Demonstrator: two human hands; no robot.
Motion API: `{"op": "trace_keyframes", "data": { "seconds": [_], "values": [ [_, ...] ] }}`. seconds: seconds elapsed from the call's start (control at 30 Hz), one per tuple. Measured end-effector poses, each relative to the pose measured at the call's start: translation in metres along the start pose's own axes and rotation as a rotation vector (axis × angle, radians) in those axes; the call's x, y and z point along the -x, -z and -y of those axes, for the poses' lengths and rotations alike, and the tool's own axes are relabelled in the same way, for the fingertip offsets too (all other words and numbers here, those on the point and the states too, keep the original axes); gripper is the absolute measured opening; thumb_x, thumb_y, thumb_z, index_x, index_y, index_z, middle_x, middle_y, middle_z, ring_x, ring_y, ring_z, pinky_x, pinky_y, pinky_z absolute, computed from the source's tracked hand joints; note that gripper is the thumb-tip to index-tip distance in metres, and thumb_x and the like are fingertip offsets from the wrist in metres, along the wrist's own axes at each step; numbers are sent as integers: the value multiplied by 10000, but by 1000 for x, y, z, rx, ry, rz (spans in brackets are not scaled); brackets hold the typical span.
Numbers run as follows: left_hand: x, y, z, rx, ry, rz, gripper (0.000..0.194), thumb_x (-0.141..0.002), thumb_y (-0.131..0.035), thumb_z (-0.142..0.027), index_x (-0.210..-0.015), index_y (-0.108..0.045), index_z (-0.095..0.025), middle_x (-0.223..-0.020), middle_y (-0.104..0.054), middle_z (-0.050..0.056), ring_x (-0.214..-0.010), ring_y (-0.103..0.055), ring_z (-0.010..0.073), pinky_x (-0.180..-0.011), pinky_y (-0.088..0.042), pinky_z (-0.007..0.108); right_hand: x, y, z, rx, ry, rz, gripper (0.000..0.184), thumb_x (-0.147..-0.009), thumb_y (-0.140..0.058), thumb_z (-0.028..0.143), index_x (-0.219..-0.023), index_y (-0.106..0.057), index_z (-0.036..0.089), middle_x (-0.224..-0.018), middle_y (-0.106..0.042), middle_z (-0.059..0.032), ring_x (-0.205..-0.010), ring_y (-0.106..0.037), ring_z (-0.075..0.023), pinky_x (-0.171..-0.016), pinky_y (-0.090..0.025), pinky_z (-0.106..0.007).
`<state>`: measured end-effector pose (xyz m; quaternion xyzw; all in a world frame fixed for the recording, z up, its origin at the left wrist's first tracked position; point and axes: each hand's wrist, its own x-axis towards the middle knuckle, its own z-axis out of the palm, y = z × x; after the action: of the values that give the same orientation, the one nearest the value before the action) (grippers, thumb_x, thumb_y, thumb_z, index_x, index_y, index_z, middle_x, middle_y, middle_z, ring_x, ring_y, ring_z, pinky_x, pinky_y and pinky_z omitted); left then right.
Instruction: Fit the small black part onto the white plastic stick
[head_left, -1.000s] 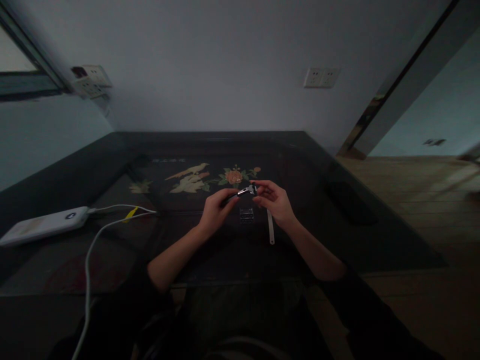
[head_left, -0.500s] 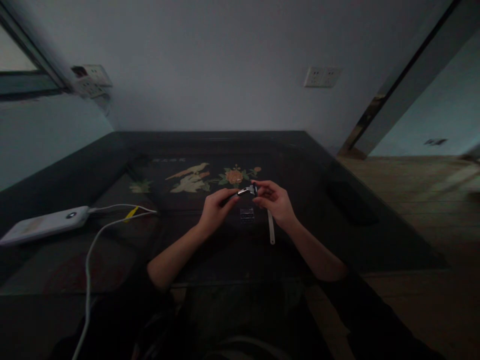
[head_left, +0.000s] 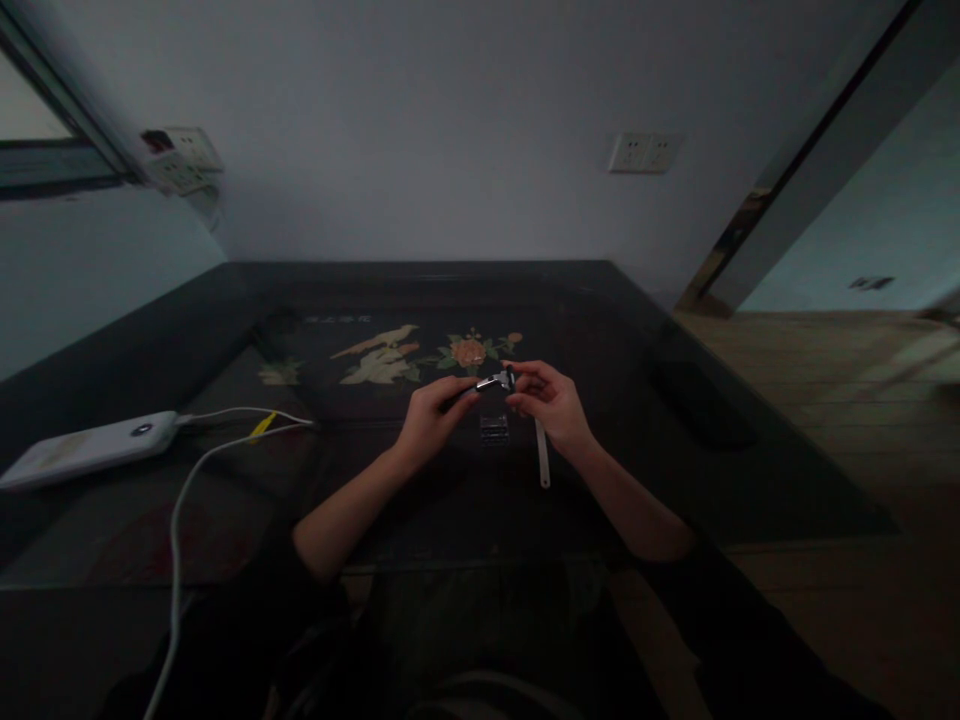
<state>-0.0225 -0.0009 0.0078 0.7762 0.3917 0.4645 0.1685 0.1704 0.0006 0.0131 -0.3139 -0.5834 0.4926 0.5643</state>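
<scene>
A razor (head_left: 493, 382) with a shiny silver neck is held over the dark table. My left hand (head_left: 435, 415) is closed round its handle, most of which the fingers hide. At the other end is the dark razor head (head_left: 511, 378), which my right hand (head_left: 551, 402) pinches between thumb and index finger. Just below the razor lies a small clear plastic case (head_left: 494, 430) with dark bars in it. A thin white strip (head_left: 543, 460) with a hole at its end lies under my right hand, its upper part hidden.
The glass-topped table (head_left: 450, 510) shows birds and a flower (head_left: 468, 351) as decoration. On the left lies a white power bank (head_left: 90, 450) with a white cable (head_left: 177, 540) running toward me. A dark flat object (head_left: 701, 405) is at the right. The wall stands behind.
</scene>
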Motion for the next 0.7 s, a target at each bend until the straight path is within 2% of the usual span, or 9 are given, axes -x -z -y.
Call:
{"op": "trace_keyframes", "data": {
  "seconds": [0.7],
  "values": [
    [-1,-1,2,-22,-14,21,226,-860,-549,-309,-998,-677,-183,-873,-708,57,-801,-643,169,-735,-504,288,0,1,-1,29,-28,3,418,-611,-785,257,-998,-639,202,-601,-519,65,-533,-476,-80,-504,-383,-234]
  ]
}}
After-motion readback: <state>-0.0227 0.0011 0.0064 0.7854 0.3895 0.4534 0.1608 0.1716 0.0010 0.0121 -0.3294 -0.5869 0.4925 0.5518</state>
